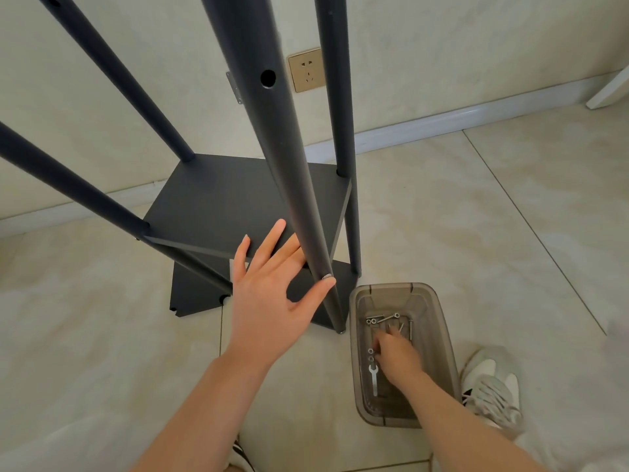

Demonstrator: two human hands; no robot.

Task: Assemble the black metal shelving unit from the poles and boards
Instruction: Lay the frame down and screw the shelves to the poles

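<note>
You seem to be bolting the board (221,199) to the near pole (282,148). Your left hand (269,301) braces it, fingers spread, thumb on the bolt (327,276). Your right hand (396,356) is in the bin (442,321), grip unclear; next, probably pick out a fastener.

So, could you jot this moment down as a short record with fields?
Frame: four black metal poles at the corners of a black rectangular board
Left hand: open, fingers on the board, thumb against the nearest pole beside a silver bolt head
Right hand: reaching into a brown translucent plastic bin, grip blurred
Bin contents: silver bolts, flat silver wrench
</note>
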